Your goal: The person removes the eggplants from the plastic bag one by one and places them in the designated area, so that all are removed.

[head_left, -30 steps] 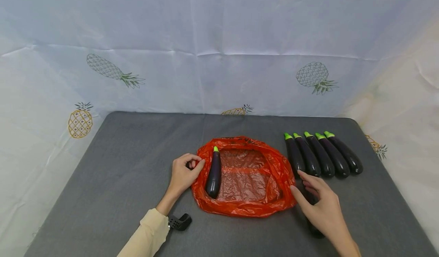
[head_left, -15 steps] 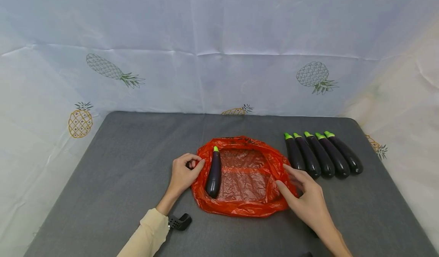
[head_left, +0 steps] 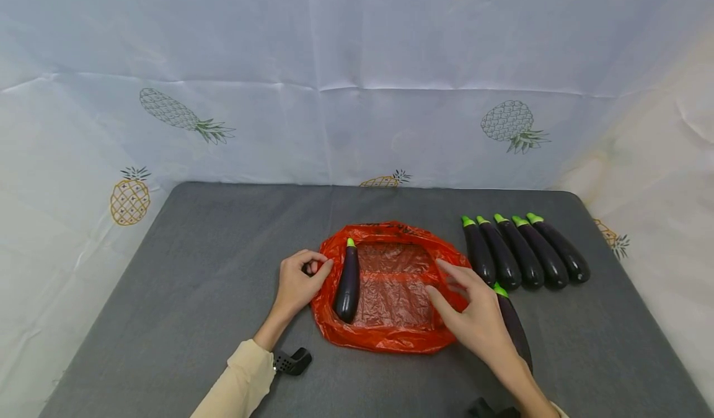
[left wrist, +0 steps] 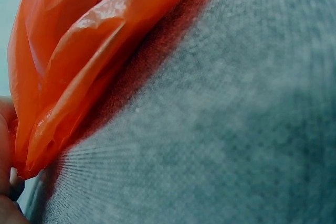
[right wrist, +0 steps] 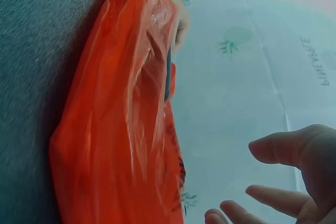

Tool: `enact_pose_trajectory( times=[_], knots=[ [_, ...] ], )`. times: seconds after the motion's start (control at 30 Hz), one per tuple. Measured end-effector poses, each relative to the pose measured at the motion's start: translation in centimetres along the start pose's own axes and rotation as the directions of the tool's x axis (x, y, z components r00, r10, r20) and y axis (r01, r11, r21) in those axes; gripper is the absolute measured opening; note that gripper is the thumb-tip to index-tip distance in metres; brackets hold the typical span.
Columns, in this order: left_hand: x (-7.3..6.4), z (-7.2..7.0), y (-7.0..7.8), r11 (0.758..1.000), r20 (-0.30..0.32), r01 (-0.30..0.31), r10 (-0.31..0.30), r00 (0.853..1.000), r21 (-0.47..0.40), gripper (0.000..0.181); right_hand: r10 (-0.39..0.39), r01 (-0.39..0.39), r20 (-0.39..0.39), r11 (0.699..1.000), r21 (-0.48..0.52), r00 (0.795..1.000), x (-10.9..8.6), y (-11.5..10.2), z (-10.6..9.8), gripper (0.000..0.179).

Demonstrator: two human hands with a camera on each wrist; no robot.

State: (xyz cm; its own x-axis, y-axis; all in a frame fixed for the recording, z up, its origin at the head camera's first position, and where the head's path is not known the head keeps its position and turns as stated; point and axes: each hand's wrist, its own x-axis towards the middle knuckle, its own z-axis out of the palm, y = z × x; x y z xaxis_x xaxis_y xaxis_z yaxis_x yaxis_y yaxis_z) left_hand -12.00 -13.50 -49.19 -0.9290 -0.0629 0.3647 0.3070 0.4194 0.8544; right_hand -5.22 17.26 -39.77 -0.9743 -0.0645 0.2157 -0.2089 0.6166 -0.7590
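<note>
A red plastic bag (head_left: 390, 342) lies with its mouth spread wide on the grey table. Inside it, along the left side, is one eggplant (head_left: 348, 284). My left hand (head_left: 295, 284) pinches the bag's left rim between thumb and fingers; in the left wrist view the red film (left wrist: 79, 66) gathers to a point at that grip. Over the bag's right part hovers my right hand (head_left: 474, 315), thumb and fingers spread with nothing between them. The right wrist view shows its thumb (right wrist: 278, 148) apart from the bag (right wrist: 105, 129). Another eggplant (head_left: 514, 325) lies partly hidden behind my right hand and wrist.
Several eggplants (head_left: 524, 253) lie side by side to the right of the bag, green ends pointing away. Behind the grey table (head_left: 240, 219) hangs a pale cloth (head_left: 357, 126) printed with pineapples. A black wrist strap (head_left: 292, 361) is at my left wrist.
My right hand has moved left, from over the near eggplant to above the bag's right part. That eggplant's green end now shows. My left hand has not moved.
</note>
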Motion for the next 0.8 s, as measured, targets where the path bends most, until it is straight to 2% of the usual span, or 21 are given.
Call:
enact_pose_trajectory(
  times=[0.5, 0.8],
  knots=[
    [0.0, 0.0, 0.2, 1.000, -0.003, 0.022, -0.022, 1.000, -0.011, 0.012, -0.056, 0.048, 0.076, 0.993, 0.109, 0.995, 1.6, -1.1, 3.9, 0.053],
    [0.0, 0.2, 0.4, 1.000, -0.020, 0.025, -0.025, 0.999, -0.008, 0.011, -0.020, -0.005, 0.134, 0.983, 0.184, 0.991, 1.9, -2.1, 5.8, 0.052]
  ],
)
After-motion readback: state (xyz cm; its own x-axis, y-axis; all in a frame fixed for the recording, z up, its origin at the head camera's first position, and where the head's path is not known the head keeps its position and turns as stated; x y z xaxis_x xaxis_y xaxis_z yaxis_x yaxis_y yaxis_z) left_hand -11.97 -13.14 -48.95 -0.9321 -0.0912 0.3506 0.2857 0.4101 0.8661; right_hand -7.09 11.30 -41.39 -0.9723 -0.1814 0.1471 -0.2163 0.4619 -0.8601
